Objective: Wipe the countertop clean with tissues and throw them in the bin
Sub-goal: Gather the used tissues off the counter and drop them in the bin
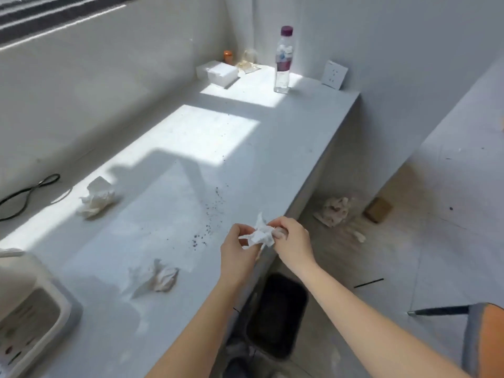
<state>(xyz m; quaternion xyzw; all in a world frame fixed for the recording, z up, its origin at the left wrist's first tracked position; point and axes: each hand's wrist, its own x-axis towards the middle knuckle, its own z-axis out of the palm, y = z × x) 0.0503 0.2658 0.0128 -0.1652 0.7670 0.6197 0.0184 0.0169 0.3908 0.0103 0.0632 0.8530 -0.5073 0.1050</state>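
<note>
My left hand (236, 251) and my right hand (293, 240) both pinch one crumpled white tissue (260, 236) above the front edge of the pale grey countertop (163, 148). Dark crumbs (208, 214) lie scattered on the counter just left of my hands. A second crumpled tissue (96, 199) rests at the back left. A third, stained one (161, 278) lies near me. The black bin (276, 313) stands on the floor below the counter edge, under my forearms.
A water bottle (283, 60), a white tissue box (218, 73), an orange-capped jar (227, 56) and a wall socket (334, 75) sit at the far end. A black cable (27, 193) and an appliance (30, 315) are at left. Rags (334, 211) lie on the floor; a chair (482, 339) stands right.
</note>
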